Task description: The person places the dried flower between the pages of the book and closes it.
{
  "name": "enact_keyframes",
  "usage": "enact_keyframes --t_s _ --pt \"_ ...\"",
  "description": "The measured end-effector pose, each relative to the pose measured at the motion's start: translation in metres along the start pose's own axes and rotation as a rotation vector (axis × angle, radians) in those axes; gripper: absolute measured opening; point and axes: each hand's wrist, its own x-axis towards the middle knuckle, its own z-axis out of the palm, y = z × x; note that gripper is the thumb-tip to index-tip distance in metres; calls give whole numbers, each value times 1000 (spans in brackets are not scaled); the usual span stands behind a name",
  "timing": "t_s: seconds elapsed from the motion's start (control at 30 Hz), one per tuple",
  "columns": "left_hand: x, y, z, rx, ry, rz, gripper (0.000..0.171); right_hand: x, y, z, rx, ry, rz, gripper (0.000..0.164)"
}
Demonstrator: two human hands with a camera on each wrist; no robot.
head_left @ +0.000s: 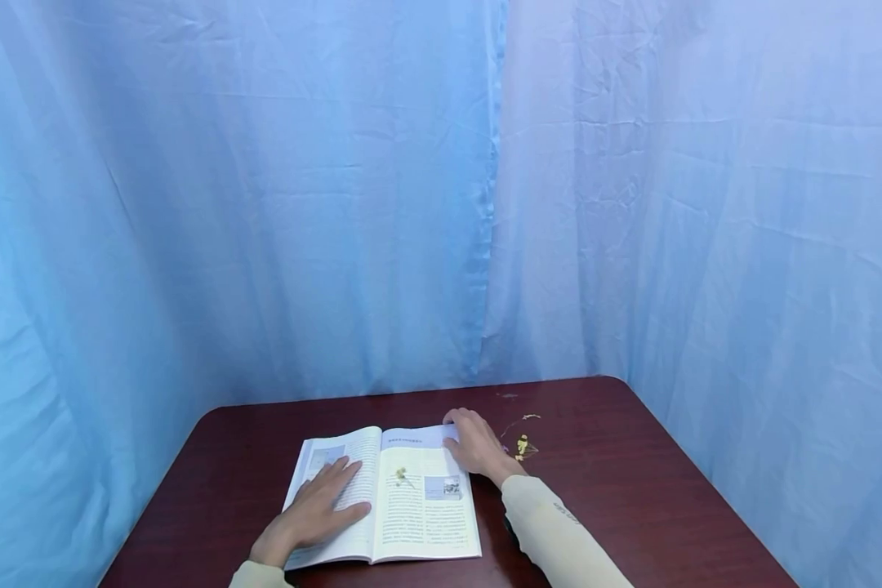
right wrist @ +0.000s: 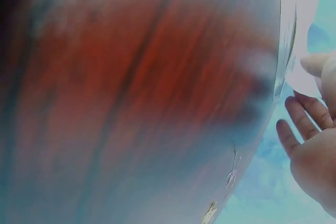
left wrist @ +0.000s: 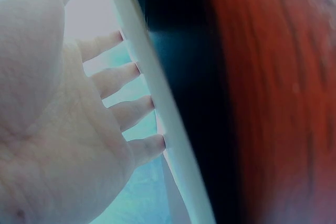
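Observation:
An open book [head_left: 426,535] lies on the dark red table. On its right page rests a small pressed yellow flower [head_left: 402,474] with a thin stem. My left hand [head_left: 323,505] is spread over the left page, its straight fingertips touching the paper, as the left wrist view also shows [left wrist: 68,108]. At the top right corner of the right page, my right hand [head_left: 478,445] pinches the page edge between thumb and fingers. In the right wrist view the page [right wrist: 303,80] curves up from the book at that hand [right wrist: 315,129].
Right of the book, beside my right wrist, lie a yellow dried flower [head_left: 522,445] and a thin dried sprig [head_left: 531,416]. The table [head_left: 632,490] extends to the right. Blue curtains [head_left: 382,204] hang behind and on both sides.

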Motion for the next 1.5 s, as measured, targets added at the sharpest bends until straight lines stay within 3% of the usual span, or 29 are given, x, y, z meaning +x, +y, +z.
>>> enact_keyframes --t_s 0.23,0.47,0.8,1.13,1.37,1.47,1.5 --pt "3 -4 0 -1 -2 7 89 2 -2 -7 89 50 10 24" --pt "5 -13 6 -5 20 12 95 4 -4 -7 99 51 30 21" --pt "0 -2 0 11 4 -10 86 5 1 -6 74 73 22 13" --pt "-1 -6 0 10 1 4 89 5 3 -4 35 139 -61 7" --pt "-4 -5 0 2 17 11 88 5 17 3 109 249 -210 16" --pt "-3 -7 2 11 29 29 88 7 17 2 134 231 -173 16" --pt "-2 -8 3 14 33 35 88 4 7 -5 136 213 -137 13"
